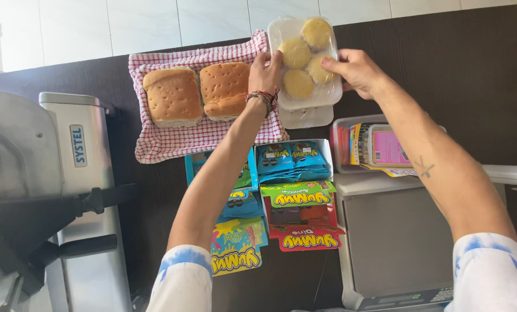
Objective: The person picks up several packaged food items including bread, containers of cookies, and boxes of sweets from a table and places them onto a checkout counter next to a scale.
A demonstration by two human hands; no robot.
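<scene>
- A big grey metal machine (68, 190) stands at the left edge of the dark surface (472, 75). It is well away from both hands.
- A red and white checked cloth (195, 136) lies near the far edge of the surface. Two flat, square brown breads (198, 92) sit on it, side by side.
- The left hand (264, 72) has its fingers closed on the left side of a clear plastic tray (316, 95). It wears a thread band (264, 97) on the wrist.
- The tray is at the far edge of the surface, just beside the cloth. Four round yellow buns (303, 58) lie under a thin clear wrap. One more clear tray (307, 118) seems to lie under it.
- The right hand (356, 69) is closed on the right side of the tray, with its fingertips on the wrap.
- I think the tray could tip if one hand lets go, because it is thin and bendy. The buns could get squashed if the fingers press hard. The wrap could tear too.
- Bright candy packs (293, 190) in blue, green and red boxes lie under the arms. A low arm could knock them.
- A clear box of small packs (374, 144) sits to the right, just behind a grey scale (397, 237) at the near edge.
</scene>
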